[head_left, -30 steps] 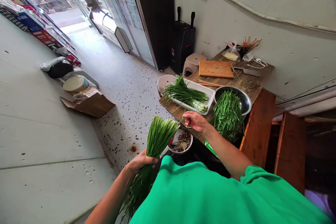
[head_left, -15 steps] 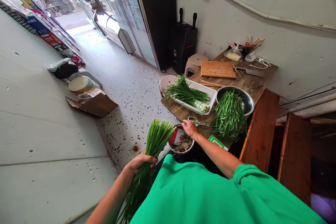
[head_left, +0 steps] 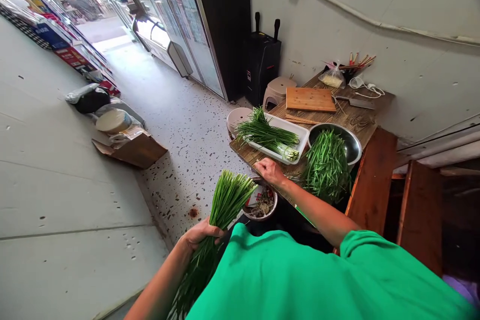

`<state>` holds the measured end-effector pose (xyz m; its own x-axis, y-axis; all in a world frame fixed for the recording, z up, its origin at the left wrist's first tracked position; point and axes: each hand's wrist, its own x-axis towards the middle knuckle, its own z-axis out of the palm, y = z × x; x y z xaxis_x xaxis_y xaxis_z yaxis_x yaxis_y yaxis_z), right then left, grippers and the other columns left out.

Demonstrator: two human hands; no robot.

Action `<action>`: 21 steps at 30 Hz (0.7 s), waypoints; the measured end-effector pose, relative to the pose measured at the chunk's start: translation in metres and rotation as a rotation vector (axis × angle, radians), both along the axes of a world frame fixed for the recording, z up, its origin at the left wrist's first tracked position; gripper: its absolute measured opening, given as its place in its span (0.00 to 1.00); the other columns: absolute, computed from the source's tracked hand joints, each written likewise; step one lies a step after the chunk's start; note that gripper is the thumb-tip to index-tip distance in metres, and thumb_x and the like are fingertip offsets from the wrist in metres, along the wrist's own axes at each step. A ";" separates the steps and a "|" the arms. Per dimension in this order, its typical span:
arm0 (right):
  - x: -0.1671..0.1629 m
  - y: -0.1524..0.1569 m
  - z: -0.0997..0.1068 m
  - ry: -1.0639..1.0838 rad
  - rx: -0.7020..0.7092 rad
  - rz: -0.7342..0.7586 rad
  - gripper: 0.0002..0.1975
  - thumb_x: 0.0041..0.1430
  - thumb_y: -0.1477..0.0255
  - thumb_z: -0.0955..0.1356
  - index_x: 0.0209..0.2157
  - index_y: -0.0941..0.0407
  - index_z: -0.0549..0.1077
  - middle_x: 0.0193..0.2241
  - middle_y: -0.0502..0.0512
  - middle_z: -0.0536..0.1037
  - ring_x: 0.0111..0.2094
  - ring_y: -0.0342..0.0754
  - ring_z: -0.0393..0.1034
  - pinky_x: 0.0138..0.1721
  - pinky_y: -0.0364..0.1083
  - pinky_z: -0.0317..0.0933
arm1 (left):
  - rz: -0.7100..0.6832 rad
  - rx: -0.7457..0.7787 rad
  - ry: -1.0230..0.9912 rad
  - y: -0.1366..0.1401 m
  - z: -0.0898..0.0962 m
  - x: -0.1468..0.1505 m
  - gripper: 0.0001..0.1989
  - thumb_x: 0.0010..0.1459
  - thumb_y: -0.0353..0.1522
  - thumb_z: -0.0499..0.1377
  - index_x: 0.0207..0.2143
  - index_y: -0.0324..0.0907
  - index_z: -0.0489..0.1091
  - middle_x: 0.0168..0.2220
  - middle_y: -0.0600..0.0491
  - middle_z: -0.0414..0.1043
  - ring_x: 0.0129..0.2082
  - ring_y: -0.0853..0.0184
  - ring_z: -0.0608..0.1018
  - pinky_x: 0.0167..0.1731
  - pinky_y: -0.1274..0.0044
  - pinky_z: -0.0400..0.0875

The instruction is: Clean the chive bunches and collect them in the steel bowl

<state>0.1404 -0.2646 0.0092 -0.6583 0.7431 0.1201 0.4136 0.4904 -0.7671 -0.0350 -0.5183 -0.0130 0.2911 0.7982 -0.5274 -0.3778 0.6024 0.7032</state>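
My left hand (head_left: 204,233) is wrapped around a thick bunch of garlic chives (head_left: 230,195); the pale cut ends point up and away, and the leaves hang down beside my leg. My right hand (head_left: 270,171) is closed at the near edge of the table, over the spot where the scissors lay. Whether anything sits in its fingers is hidden. Below it, a round bin (head_left: 261,216) holds plant scraps and a red-and-white packet. More chives (head_left: 270,135) lie in a white tray (head_left: 272,119) just beyond my right hand.
On the wooden table (head_left: 360,122) stand a steel bowl (head_left: 354,145) beside heaped green leaves (head_left: 326,165), a cutting board (head_left: 311,99) and a cleaver (head_left: 360,103). Stools (head_left: 238,117) and a black speaker (head_left: 261,67) are behind. A cardboard box (head_left: 138,151) lies left, wooden benches (head_left: 369,185) right.
My right hand has moved up from over the bin to the table edge, now covering the scissors' handles. The chives in my left hand have tilted slightly to the right.
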 end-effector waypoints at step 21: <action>0.011 -0.034 0.001 0.134 -0.396 0.297 0.05 0.45 0.70 0.72 0.24 0.57 0.76 0.32 0.52 0.74 0.38 0.45 0.68 0.44 0.45 0.59 | -0.141 0.014 -0.018 0.017 0.012 0.012 0.06 0.39 0.33 0.60 0.20 0.39 0.67 0.15 0.55 0.64 0.15 0.73 0.61 0.18 0.77 0.51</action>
<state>0.1509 -0.2985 0.0098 -0.8463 0.5316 -0.0343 0.1852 0.2333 -0.9546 -0.0229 -0.5016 -0.0005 0.4100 0.7561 -0.5102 -0.3031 0.6405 0.7056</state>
